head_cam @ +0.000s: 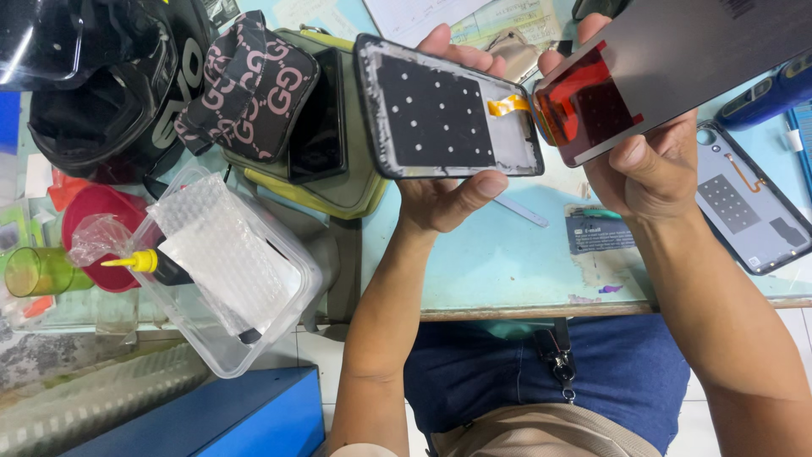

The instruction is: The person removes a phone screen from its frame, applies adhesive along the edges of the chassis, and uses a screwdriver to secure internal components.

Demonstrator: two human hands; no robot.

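Observation:
My left hand [444, 199] grips a phone frame [440, 110] from below, its black inner panel with white dots facing me. An orange flex cable [510, 105] runs from its right end. My right hand [647, 173] holds a dark display panel [702, 59] tilted up to the right, with a red film [584, 106] on its lower end. The cable end sits close to the panel's red corner, and the two parts almost touch.
Another open phone frame [744, 207] lies on the light blue table [507, 254] at the right. A clear plastic tub [224, 262] with bubble wrap, a yellow-tipped glue bottle [144, 262], a patterned pouch [249, 85] and a black helmet [93, 85] crowd the left side.

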